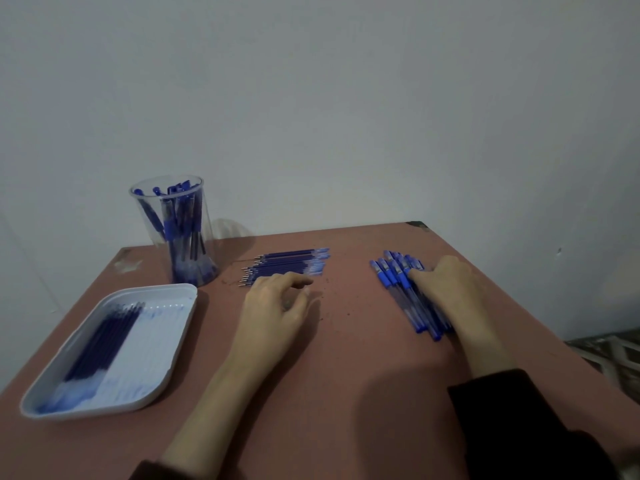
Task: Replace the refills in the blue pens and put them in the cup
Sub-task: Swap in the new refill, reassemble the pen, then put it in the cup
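Several blue pens [398, 282] lie in a row on the right of the table. My right hand [446, 289] lies over the right part of that row, fingers bent down onto the pens; whether they close round one is hidden. Several blue refills [291, 265] lie side by side at the table's middle back. Just in front of them my left hand [277, 306] hovers with loosely curled fingers and holds nothing. A clear plastic cup [204, 233] at the back left holds several blue pens upright.
A white tray [173, 341] at the front left holds several dark blue refills [104, 344] along its left side. The reddish-brown table [346, 358] stands against a pale wall. Its right edge runs close to my right forearm.
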Tool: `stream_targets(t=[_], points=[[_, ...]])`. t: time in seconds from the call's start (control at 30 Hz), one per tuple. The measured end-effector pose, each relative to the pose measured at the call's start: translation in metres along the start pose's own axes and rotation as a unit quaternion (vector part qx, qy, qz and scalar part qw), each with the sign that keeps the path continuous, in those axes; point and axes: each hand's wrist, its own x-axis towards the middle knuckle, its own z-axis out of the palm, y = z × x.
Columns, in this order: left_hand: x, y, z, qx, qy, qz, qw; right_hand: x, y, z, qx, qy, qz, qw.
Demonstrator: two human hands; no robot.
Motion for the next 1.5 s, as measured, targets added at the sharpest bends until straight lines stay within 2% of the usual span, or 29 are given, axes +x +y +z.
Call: stream_targets(t=[0.2,0.33,0.43,0.5,0.57,0.67,0.77,0.9,1.07,1.2,1.5], points=[[0.001,-0.001,-0.001,0.002,0.004,0.000,1.000,0.002,0.001,0.004,0.054,0.044,-0.027,0.997],[0.003,-0.003,-0.003,-0.023,0.013,-0.010,1.000,-0.001,-0.004,0.004,0.068,0.099,-0.081,0.989],[0.005,-0.005,-0.006,-0.069,0.022,-0.048,0.996,-0.008,-0.013,0.003,0.090,0.170,-0.176,0.965],[0.008,-0.008,-0.008,-0.126,0.033,-0.078,0.988,-0.016,-0.021,0.005,0.120,0.184,-0.261,0.940],[0.010,-0.011,-0.012,-0.205,0.047,-0.113,0.971,-0.027,-0.029,0.009,0.144,0.134,-0.328,0.924],[0.012,-0.009,-0.021,-0.317,0.040,-0.169,0.932,-0.041,-0.039,0.020,0.171,0.014,-0.395,0.902],[0.010,-0.006,-0.026,-0.362,0.007,-0.181,0.915,-0.048,-0.044,0.033,0.155,-0.053,-0.455,0.875],[0.007,-0.009,-0.024,-0.313,-0.045,-0.155,0.936,-0.051,-0.046,0.041,0.125,-0.088,-0.471,0.869],[0.006,-0.008,-0.023,-0.313,-0.085,-0.150,0.934,-0.059,-0.048,0.038,0.094,-0.054,-0.462,0.880],[0.007,-0.008,-0.024,-0.309,-0.084,-0.161,0.934,-0.063,-0.049,0.036,0.076,-0.030,-0.447,0.891],[0.007,-0.008,-0.026,-0.324,-0.068,-0.160,0.930,-0.068,-0.053,0.030,0.024,-0.040,-0.417,0.908]])
